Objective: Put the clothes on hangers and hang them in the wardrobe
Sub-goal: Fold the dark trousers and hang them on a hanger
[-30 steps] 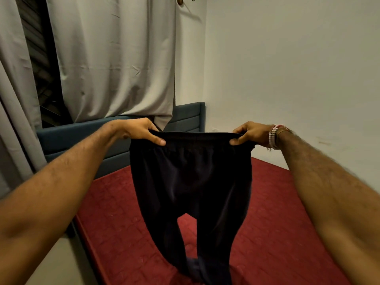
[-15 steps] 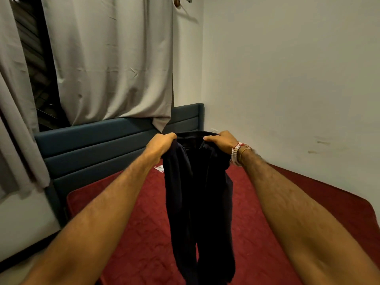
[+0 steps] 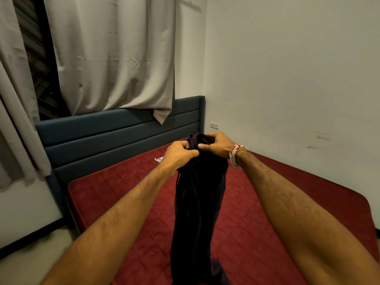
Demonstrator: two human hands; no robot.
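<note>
A pair of black trousers (image 3: 197,202) hangs folded lengthwise in front of me, above the red mattress. My left hand (image 3: 178,154) grips the bunched waistband from the left. My right hand (image 3: 218,144), with bead bracelets at the wrist, grips the same waistband from the right, so both hands meet at the top of the garment. The legs hang straight down and their ends reach the mattress at the bottom of the view. No hanger and no wardrobe are in view.
A red mattress (image 3: 267,202) lies against a blue padded headboard (image 3: 115,136). Grey curtains (image 3: 115,58) hang behind it over a dark window. A white wall (image 3: 287,79) with a socket (image 3: 214,125) runs along the right. A small white scrap (image 3: 158,159) lies near the headboard.
My hands came together, folding the spread waistband in half so the trouser legs now hang as one narrow strip. The view has shifted back from the bed.
</note>
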